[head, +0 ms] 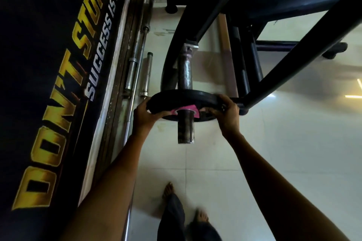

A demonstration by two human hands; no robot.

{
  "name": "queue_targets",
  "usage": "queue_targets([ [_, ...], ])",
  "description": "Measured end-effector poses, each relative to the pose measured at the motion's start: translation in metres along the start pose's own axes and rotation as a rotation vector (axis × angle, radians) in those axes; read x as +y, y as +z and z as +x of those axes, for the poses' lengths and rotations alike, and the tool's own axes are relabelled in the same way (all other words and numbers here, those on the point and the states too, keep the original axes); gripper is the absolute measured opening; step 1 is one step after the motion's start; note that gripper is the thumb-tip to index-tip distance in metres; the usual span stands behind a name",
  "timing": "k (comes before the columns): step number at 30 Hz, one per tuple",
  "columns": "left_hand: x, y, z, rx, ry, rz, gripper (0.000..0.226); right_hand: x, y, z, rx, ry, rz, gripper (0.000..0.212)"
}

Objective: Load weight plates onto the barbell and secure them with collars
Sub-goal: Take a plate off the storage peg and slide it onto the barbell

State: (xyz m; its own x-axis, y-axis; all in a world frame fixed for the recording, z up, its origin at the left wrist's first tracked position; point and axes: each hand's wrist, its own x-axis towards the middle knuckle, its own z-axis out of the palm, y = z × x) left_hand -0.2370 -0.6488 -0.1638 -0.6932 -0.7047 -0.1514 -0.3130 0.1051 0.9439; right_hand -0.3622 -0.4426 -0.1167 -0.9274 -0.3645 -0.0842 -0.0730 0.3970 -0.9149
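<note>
A black weight plate (183, 97) with a pink label around its hole sits threaded on the dark barbell sleeve (185, 126), whose end sticks out toward me. My left hand (146, 115) grips the plate's left rim. The right rim is held by my right hand (227, 112). The sleeve runs on behind the plate to a metal stop (190, 47) on the rack. No collar is in view.
A black wall banner (51, 84) with gold lettering fills the left. Several spare steel bars (137, 70) lie along the wall base. A black bench frame (274, 25) stands at the upper right. My bare feet (170, 191) stand on pale floor tiles.
</note>
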Motion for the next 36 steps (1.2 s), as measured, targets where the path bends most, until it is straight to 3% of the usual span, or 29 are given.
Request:
queue_targets([
  [10, -0.011, -0.016, -0.168, 0.082, -0.008, 0.166, 0.087, 0.023, -0.041, -0.111, -0.177, 0.036, 0.040, 0.037],
  [14, 0.002, -0.016, -0.226, 0.118, -0.025, 0.207, 0.077, 0.009, -0.075, -0.151, -0.194, -0.007, 0.037, 0.033],
  [21, 0.078, -0.017, -0.305, 0.066, 0.082, 0.210, 0.066, -0.035, -0.159, -0.217, -0.127, -0.094, 0.038, 0.035],
  [27, 0.163, -0.007, -0.373, 0.032, 0.220, 0.145, 0.076, -0.084, -0.244, -0.275, -0.024, -0.171, 0.043, 0.042],
  [36, 0.277, 0.057, -0.416, -0.042, 0.377, 0.028, 0.074, -0.132, -0.383, -0.320, 0.159, -0.246, 0.047, 0.051],
])
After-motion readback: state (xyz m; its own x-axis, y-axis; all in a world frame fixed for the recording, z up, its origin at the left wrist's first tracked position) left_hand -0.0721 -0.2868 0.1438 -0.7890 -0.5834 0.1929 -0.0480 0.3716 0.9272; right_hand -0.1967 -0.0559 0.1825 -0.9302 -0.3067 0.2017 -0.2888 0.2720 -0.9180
